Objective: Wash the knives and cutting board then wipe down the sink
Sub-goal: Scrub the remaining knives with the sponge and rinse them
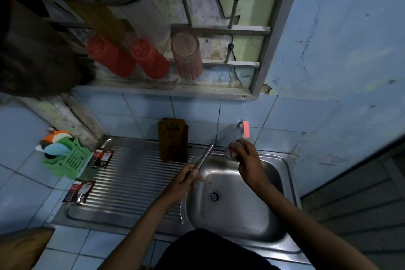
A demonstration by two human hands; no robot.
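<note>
1. left hand [184, 178]: clenched around the handle of a knife [206, 154], blade pointing up and away toward the tiled wall, over the near-left rim of the sink [287, 173].
2. right hand [245, 155]: fingers curled around a small crumpled cloth or sponge [231, 149], held just right of the knife's blade and apart from it; whether cloth or sponge, cannot tell.
3. above the right hand, a tap with a pink handle [246, 129] on the wall tiles, just beyond the knuckles.
4. below and between both hands, the steel basin with its round drain [214, 196], nearer the right forearm.
5. just beyond the left hand, a brown wooden cutting board [173, 139] standing upright on the ridged drainboard [131, 182], leaning back against the wall tiles; the knife tip just to its right.
6. left of the left hand, well apart: two dark sachets [101, 158] at the drainboard's left edge, one farther, one nearer.
7. farther left still, a green plastic basket [70, 160] on the tiled counter [22, 193], holding coloured utensils, blue, orange and white among them.
8. high above both hands, a grey wall rack [219, 30] with three cups upside down on pegs: two red cups [129, 57] toward the left hand's side, one clear ribbed cup [187, 57] more central.
9. at the upper left, above the left hand, a large dark pan; details too dim to make out.
</note>
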